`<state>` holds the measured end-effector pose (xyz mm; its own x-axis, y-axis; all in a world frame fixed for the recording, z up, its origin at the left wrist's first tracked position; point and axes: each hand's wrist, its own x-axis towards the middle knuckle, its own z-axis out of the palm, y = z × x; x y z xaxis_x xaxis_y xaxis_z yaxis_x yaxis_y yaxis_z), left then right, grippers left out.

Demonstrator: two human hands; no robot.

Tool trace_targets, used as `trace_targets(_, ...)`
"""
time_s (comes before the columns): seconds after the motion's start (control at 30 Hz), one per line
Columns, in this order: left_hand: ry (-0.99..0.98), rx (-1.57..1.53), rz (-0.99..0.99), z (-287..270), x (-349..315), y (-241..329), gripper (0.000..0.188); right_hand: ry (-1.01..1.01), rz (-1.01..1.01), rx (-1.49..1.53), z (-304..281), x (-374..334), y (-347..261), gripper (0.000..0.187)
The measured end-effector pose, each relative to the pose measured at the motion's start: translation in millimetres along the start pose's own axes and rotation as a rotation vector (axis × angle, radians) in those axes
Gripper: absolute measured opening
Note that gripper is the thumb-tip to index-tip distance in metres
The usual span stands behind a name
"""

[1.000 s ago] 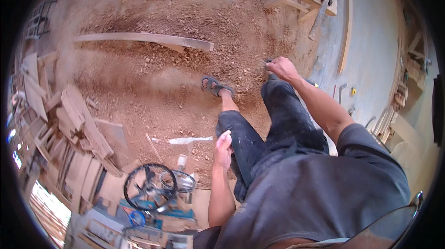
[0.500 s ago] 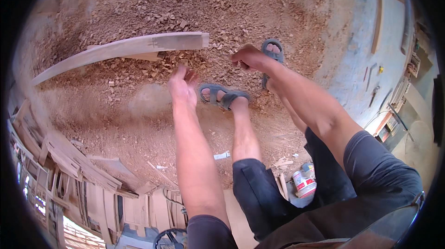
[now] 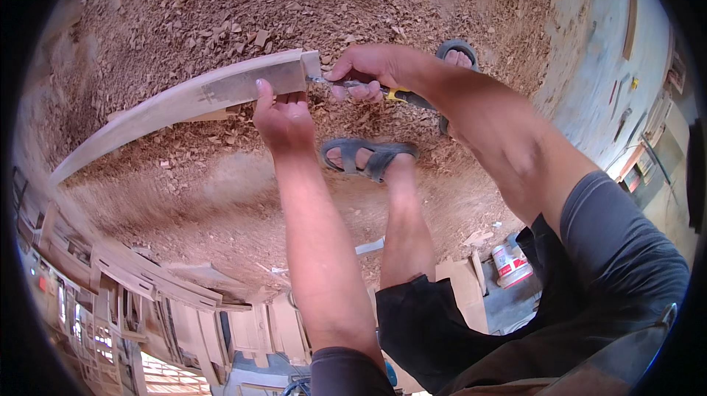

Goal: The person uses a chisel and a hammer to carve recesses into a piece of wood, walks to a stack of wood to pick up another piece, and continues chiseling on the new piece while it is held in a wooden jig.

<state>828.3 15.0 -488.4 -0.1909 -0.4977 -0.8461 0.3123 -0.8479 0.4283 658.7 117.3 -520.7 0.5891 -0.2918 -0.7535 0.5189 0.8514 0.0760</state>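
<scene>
On the floor (image 3: 228, 208), among loose wood chips (image 3: 294, 9), find the curved board (image 3: 243, 81), with its squared end to the right and its long tail bending away left. Brace that end with the left grip (image 3: 286, 123), closed on it with thumb against the face and fingers at the lower edge, to check any rocking or twisting. Steady the slim yellow-and-black tool (image 3: 401, 95) with the right grip (image 3: 379, 64), wrapped around it with the metal front right by the board's end; cannot tell whether touching. Probably better to guide with small, controlled movements than with force. Angle the metal tip away from the left fingers, to guard against a slip. Mind the second piece of wood (image 3: 210, 115), beside or under the board, possibly an uneven support. Watch the sandalled left foot (image 3: 374, 162), close by.
</scene>
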Motion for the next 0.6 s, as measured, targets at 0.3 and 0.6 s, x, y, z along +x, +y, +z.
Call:
trace_targets(0.3, -0.010, 0.028, 0.062, 1.3, 6.0, -6.9, 0.048, -0.068, 0.154, -0.126, -11.4, 7.3, -19.6, 0.037)
trace_targets(0.6, 0.010, 0.079, 0.049, -6.0, 9.2, -10.9, 0.047, -0.101, 0.211, -0.173, -15.9, 12.0, -27.4, 0.038)
